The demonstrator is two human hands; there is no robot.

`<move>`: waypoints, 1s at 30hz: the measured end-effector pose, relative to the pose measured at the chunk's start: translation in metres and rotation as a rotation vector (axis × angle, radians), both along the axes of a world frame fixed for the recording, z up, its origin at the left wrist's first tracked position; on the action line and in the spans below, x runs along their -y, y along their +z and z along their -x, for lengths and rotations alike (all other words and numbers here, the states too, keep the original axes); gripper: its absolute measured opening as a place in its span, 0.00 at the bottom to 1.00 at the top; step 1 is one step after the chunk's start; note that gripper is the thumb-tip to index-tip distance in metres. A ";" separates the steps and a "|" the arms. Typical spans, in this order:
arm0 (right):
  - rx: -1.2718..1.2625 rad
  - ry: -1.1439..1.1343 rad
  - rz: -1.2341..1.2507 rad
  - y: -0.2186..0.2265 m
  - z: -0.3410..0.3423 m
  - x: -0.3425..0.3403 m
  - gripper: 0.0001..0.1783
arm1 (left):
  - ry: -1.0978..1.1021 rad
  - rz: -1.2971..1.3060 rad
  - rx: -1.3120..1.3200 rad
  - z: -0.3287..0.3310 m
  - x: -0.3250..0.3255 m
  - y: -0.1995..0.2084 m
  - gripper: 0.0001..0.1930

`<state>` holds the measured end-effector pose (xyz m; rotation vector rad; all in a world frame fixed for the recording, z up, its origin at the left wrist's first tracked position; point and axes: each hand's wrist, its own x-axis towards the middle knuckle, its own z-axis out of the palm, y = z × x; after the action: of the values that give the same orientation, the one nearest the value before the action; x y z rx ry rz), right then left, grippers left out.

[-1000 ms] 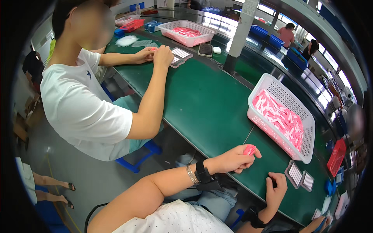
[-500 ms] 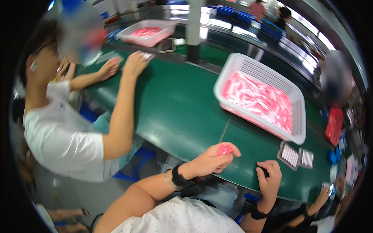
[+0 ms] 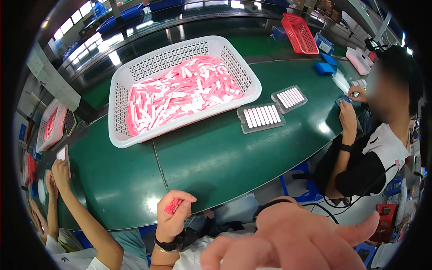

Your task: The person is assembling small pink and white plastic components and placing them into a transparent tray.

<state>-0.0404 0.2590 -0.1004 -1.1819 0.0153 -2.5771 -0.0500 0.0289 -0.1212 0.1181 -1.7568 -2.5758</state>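
Observation:
My left hand [image 3: 173,216] is closed around a small bundle of pink strips [image 3: 173,206], whose ends show at the top of the fist. It is held at the near edge of the green table. Large and close to the camera, my right hand [image 3: 301,234] is raised with its thumb stretched out and fingers apart; I see nothing in it. Beyond the left hand stands a white perforated basket [image 3: 120,108], filled with loose pink and white flat strips [image 3: 180,94]. Two clear trays [image 3: 265,128] [image 3: 292,108] with rows of white round-ended strips lie right of the basket.
A person on the right [image 3: 382,148] handles a small blue thing. At the left, another person's arms [image 3: 85,211] reach to a tray of strips [image 3: 63,155]. A red basket [image 3: 300,33] and blue boxes [image 3: 325,67] stand far right. A pillar [image 3: 56,81] rises at the left.
The view has swung to the right, so the basket and trays now sit further left. My right hand has come off the table edge up close to the camera. The left still grips the bundle.

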 end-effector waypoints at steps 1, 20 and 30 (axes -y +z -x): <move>0.045 0.045 0.102 -0.005 -0.008 -0.003 0.31 | -0.007 -0.004 0.005 0.001 -0.002 -0.001 0.05; -0.021 -0.066 -0.211 0.075 0.054 0.118 0.33 | -0.049 0.319 -0.193 0.001 0.004 -0.001 0.07; -0.208 -0.323 -0.340 0.073 0.096 0.084 0.36 | -0.044 0.348 -0.186 0.002 0.003 -0.003 0.07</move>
<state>-0.1363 0.1749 -0.0276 -1.3950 0.7142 -2.5530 -0.0517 0.0264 -0.1238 -0.1626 -2.1141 -2.1781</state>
